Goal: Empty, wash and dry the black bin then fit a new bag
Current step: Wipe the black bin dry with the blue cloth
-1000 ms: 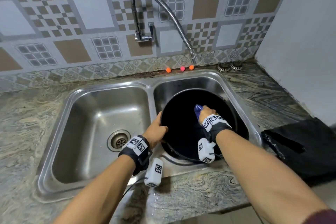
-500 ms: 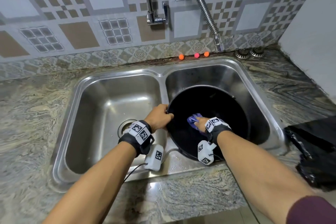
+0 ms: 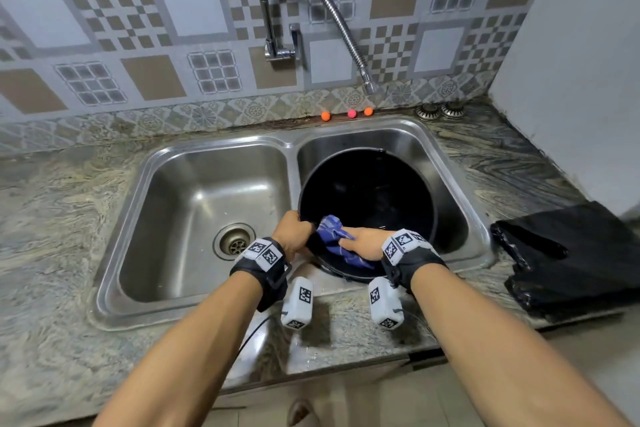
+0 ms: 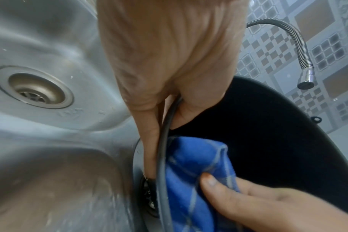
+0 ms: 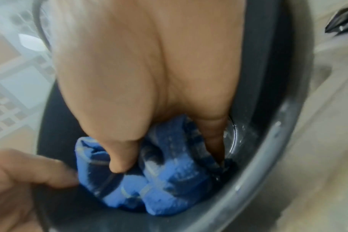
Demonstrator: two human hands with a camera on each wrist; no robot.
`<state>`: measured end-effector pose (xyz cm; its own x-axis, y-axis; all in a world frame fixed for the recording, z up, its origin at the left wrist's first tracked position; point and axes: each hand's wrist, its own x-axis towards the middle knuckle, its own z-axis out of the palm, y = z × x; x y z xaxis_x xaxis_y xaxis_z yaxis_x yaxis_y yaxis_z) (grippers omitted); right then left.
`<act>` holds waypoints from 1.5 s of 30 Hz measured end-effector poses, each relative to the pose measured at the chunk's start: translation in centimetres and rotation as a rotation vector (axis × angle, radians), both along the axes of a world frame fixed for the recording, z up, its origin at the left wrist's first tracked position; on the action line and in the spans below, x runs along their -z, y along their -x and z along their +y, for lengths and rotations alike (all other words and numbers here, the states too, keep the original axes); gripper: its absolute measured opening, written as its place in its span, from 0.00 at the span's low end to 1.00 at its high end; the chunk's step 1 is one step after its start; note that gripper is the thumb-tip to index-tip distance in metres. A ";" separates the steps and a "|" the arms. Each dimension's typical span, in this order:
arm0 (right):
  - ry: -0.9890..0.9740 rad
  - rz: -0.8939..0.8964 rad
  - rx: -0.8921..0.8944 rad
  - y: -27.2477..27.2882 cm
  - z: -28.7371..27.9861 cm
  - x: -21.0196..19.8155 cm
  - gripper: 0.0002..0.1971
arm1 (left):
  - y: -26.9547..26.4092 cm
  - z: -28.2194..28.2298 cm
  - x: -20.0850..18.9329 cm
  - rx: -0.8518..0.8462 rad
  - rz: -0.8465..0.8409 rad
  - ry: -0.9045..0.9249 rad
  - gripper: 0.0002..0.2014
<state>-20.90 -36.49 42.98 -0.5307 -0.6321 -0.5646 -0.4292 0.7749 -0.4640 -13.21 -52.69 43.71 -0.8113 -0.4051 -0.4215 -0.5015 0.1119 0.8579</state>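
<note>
The round black bin stands in the right basin of the steel sink, its mouth tilted toward me. My left hand grips the bin's near-left rim, fingers curled over the edge. My right hand holds a blue checked cloth bunched under its fingers and presses it against the bin's inner wall by the near rim. From the right wrist camera the cloth shows crumpled between thumb and fingers inside the bin. The left wrist view has the cloth right beside my left thumb.
A folded black bag lies on the marble counter at the right. The flexible tap arches over the right basin. The left basin holds only its drain. Two strainer plugs and three small coloured balls sit behind the sink.
My right hand has dragged the cloth from deep inside the bin back to the near-left rim, close to my left hand. My left hand has kept its grip on the rim.
</note>
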 end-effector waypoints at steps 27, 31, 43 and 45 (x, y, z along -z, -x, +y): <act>1.159 0.390 1.027 -0.4 14.1 -14.6 0.16 | -0.8 0.2 0.2 -0.209 0.035 -0.022 0.10; 1.018 0.474 1.144 0.3 14.5 -15.0 0.19 | -1.9 1.5 -3.0 -0.194 0.014 -0.143 0.06; 0.378 0.549 0.777 -1.8 8.2 -12.7 0.20 | -2.2 1.6 -4.8 -0.163 0.066 -0.294 0.09; 0.366 0.613 0.801 -1.7 7.6 -13.2 0.12 | -2.2 1.3 -5.2 -0.155 0.099 -0.318 0.07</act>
